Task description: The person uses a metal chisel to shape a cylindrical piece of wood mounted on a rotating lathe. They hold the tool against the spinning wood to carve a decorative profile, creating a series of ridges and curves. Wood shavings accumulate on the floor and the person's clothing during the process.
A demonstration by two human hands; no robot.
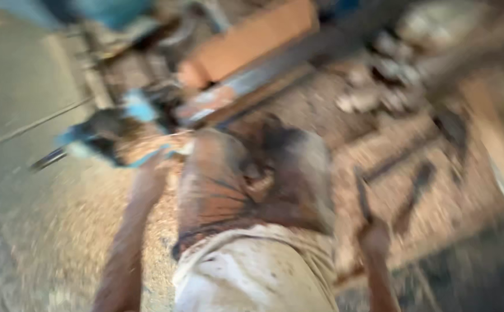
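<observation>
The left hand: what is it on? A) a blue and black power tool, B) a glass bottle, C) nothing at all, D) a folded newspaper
A: the left hand reaches to a blue and black power tool on the sawdust-strewn floor, though the blurred picture hides the exact grip.

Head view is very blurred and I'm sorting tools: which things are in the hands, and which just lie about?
In hand:
- left hand at a blue and black tool
- right hand on a thin dark tool

Lying about:
- orange block
- dark pieces on the ground
- pale lumps
</observation>
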